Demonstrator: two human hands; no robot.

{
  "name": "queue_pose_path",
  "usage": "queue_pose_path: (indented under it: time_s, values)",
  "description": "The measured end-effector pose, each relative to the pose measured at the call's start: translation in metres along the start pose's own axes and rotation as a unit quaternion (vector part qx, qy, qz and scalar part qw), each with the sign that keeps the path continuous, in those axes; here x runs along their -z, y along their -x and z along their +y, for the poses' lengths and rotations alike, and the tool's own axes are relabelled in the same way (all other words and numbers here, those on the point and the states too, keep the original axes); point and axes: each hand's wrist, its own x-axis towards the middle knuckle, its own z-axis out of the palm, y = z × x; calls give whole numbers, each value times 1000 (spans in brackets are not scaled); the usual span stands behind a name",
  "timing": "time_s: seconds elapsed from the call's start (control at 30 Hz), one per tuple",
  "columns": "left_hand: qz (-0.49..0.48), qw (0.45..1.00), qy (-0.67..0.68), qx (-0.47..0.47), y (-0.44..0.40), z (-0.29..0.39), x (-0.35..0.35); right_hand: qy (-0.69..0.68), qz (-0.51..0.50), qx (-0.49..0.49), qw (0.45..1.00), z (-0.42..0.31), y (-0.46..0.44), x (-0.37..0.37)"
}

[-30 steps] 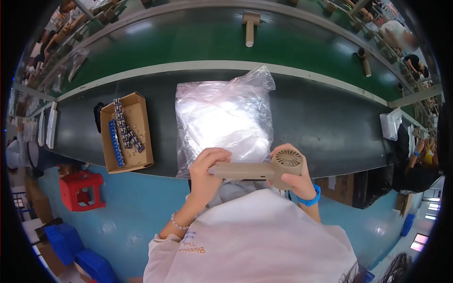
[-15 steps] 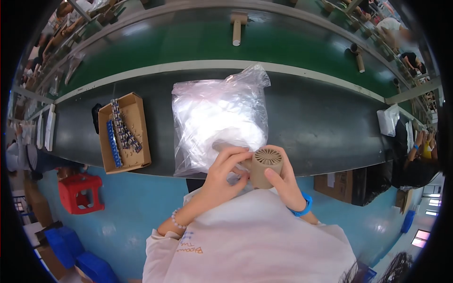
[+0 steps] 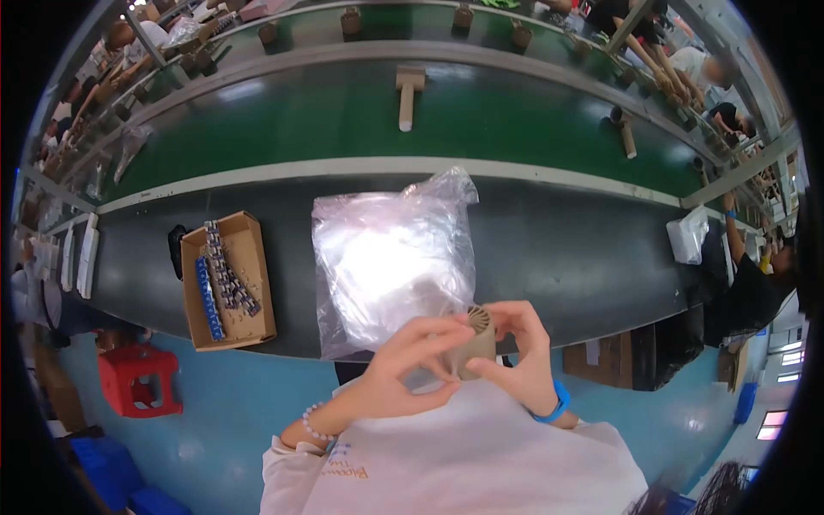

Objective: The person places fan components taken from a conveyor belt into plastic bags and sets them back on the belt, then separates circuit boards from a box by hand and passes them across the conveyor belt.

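Close to my body I hold a beige handheld fan [image 3: 478, 348], its round slatted grille turned up and partly covered by fingers. My right hand [image 3: 525, 356] curls around the right side of the fan head, thumb at its lower front. From the left, my left hand [image 3: 408, 360] has its fingers bent against the fan, with the index fingertip near the grille. The fan's handle is mostly hidden behind the left fingers. Just beyond my hands lies a clear plastic bag [image 3: 386, 249], shiny and wrinkled, on the dark worktop [image 3: 558, 257].
At left a cardboard tray [image 3: 266, 292] holds blue and metallic strips and small loose pieces. Another handheld fan [image 3: 406, 99] lies on the green conveyor belt [image 3: 283, 120]. A red stool [image 3: 142, 378] stands at lower left. White packets [image 3: 688, 236] lie at right; co-workers sit along the line.
The camera view has tilted up, showing more of the far line. The fan has turned in my hands, and my left fingers have moved onto its head beside the grille.
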Motion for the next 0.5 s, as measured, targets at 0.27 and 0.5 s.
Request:
queue_pose_path:
  time_s: [0.27, 0.5]
  values:
    - [-12, 994, -57, -92, -31, 17, 14, 103, 90, 168, 976, 9, -29, -25]
    - [34, 959, 271, -70, -46, 15, 40, 101, -96, 382, 914, 13, -83, -18]
